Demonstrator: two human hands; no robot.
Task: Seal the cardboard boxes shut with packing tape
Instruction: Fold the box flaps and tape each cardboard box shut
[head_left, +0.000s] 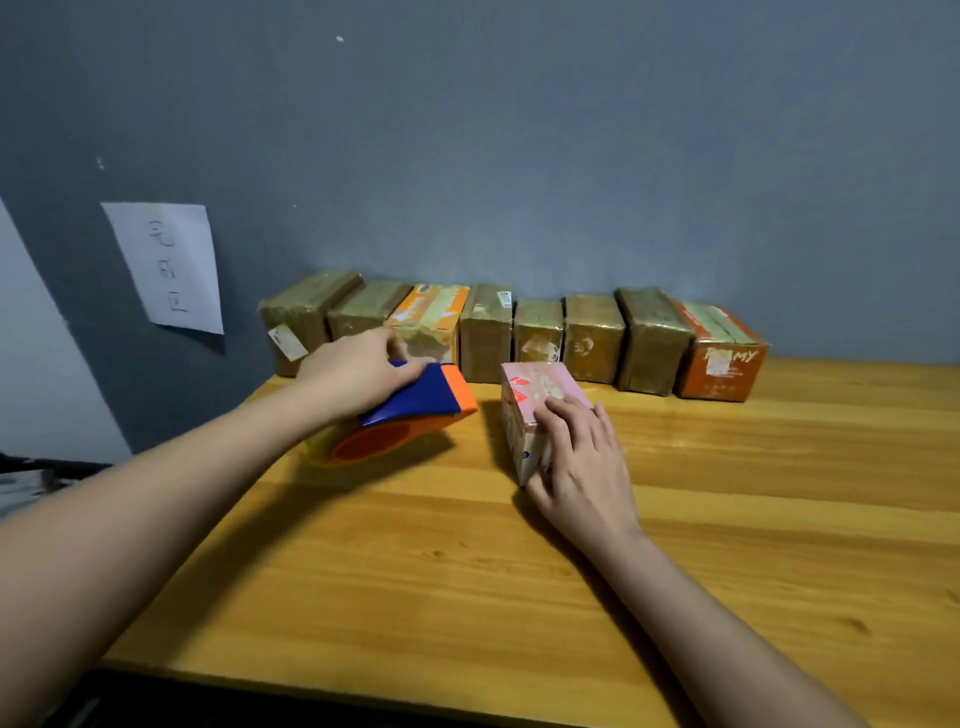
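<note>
- Boxes (519, 332), taped brown and orange, line the wall at the back of the surface (519, 571); we judge them stiff.
- Tape dispenser (415, 410): rigid, our left hand (358, 371) grips it from above.
- Pink box (535, 410) stands mid-surface; small, likely light and crushable, so our right hand (584, 462) clasps its near corner, fingers curled over the top.

Box row (519, 332) blocks table (467, 571) rear; front free
</note>
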